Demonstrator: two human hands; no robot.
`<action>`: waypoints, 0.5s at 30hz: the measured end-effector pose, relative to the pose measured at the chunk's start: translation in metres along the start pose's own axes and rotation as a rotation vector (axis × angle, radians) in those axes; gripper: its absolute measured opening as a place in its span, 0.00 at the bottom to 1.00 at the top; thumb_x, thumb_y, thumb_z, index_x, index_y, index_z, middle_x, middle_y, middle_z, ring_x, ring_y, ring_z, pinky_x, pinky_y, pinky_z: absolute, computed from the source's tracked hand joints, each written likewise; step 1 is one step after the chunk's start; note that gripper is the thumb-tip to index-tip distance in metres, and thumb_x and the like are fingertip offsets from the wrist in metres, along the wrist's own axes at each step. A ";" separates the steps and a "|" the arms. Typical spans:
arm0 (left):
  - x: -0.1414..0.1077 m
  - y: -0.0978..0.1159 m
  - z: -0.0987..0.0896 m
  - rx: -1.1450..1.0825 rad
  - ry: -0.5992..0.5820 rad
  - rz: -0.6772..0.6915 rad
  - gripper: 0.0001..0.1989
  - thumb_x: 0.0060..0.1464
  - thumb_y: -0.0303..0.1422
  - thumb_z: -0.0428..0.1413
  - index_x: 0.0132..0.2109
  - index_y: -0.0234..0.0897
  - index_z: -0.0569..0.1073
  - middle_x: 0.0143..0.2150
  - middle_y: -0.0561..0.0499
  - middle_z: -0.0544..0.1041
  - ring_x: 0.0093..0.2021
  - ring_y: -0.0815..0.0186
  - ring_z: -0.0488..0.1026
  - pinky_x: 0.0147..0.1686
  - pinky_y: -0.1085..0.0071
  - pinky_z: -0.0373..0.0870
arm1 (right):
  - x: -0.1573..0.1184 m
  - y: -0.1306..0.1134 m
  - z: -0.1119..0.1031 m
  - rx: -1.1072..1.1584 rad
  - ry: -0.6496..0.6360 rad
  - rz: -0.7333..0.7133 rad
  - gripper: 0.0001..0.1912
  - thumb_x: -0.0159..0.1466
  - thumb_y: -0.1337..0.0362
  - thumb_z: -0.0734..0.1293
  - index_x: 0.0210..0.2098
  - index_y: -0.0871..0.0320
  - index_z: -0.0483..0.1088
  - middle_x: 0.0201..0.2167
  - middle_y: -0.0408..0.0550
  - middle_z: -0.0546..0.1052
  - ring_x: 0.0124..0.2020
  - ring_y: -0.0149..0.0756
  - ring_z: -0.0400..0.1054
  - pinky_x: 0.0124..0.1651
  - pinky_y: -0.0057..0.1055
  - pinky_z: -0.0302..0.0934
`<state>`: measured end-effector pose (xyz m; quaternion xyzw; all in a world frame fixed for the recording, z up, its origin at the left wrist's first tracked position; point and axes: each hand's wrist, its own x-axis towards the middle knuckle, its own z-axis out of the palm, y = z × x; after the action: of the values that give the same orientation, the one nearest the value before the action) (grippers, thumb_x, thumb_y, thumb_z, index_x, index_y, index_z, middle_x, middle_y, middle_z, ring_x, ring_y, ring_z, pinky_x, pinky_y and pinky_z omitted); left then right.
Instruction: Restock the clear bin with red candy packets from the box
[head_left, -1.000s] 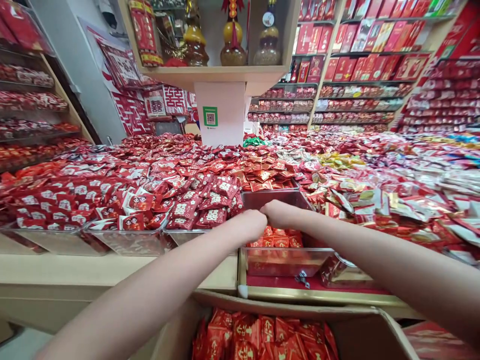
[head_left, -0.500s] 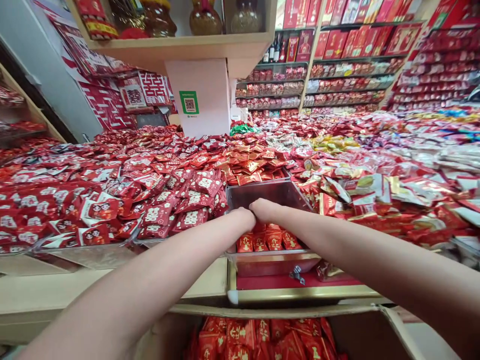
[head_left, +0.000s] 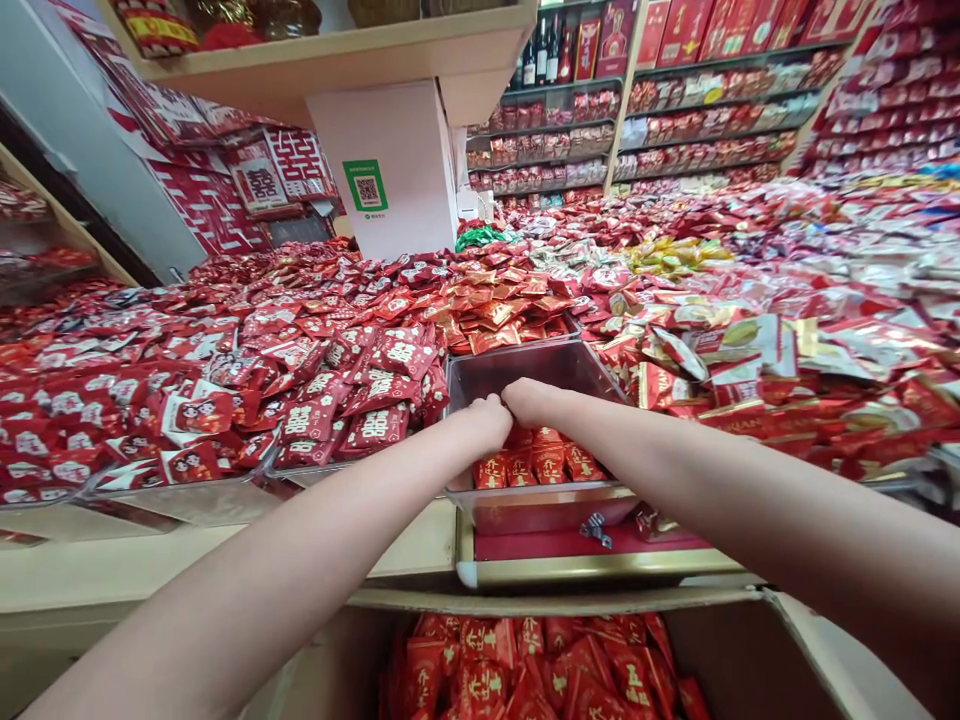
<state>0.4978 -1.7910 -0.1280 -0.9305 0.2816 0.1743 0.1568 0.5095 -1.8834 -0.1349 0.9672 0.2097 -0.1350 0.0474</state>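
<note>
My left hand (head_left: pixel 491 422) and my right hand (head_left: pixel 529 402) meet inside a clear plastic bin (head_left: pixel 517 362), their knuckles side by side. Both have curled fingers, bent down and largely out of sight; whatever they grip is hidden beneath them. Small red packets with gold characters (head_left: pixel 550 462) stand in a row along the bin's near wall, just below my hands. More red packets of the same kind (head_left: pixel 484 685) fill part of an open cardboard box (head_left: pixel 750 660) at the bottom of the view.
Heaped bins of dark red packets (head_left: pixel 375 430) border on the left, and white-and-red packets (head_left: pixel 750 380) on the right. A metal clip (head_left: pixel 596 530) lies before the bin. An overhead shelf (head_left: pixel 337 60) and white pillar (head_left: pixel 390 160) stand behind.
The view has tilted down a little, so more of the cardboard box shows. My left hand has shifted slightly and shows its curled fingers more; both hands stay in the bin.
</note>
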 end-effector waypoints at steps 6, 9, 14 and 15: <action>-0.017 0.010 -0.006 0.035 -0.129 -0.011 0.14 0.49 0.30 0.54 0.45 0.32 0.67 0.51 0.44 0.64 0.48 0.59 0.64 0.43 0.58 0.64 | 0.004 0.000 0.004 -0.087 -0.020 0.032 0.12 0.51 0.73 0.62 0.35 0.68 0.71 0.36 0.58 0.74 0.38 0.42 0.68 0.37 0.29 0.60; -0.018 0.013 -0.005 0.027 -0.156 -0.029 0.13 0.50 0.31 0.53 0.44 0.32 0.67 0.50 0.44 0.65 0.48 0.59 0.64 0.43 0.58 0.64 | 0.005 0.000 0.005 -0.094 -0.035 0.030 0.12 0.50 0.73 0.63 0.35 0.68 0.72 0.34 0.57 0.75 0.37 0.42 0.68 0.35 0.29 0.60; -0.008 0.011 0.001 -0.100 -0.099 0.026 0.09 0.53 0.32 0.50 0.40 0.33 0.69 0.41 0.49 0.71 0.40 0.65 0.69 0.40 0.63 0.66 | 0.002 -0.001 0.005 -0.075 -0.049 0.064 0.13 0.51 0.73 0.62 0.36 0.68 0.72 0.34 0.58 0.75 0.36 0.42 0.69 0.33 0.28 0.60; -0.004 0.010 0.003 -0.146 -0.045 0.032 0.09 0.53 0.32 0.50 0.40 0.34 0.69 0.40 0.49 0.71 0.39 0.65 0.69 0.39 0.64 0.67 | 0.002 -0.002 0.005 -0.080 -0.049 0.061 0.13 0.51 0.73 0.62 0.36 0.68 0.72 0.34 0.58 0.75 0.37 0.42 0.69 0.34 0.27 0.60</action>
<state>0.4879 -1.7959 -0.1310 -0.9306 0.2792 0.2178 0.0923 0.5092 -1.8820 -0.1397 0.9669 0.1840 -0.1487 0.0953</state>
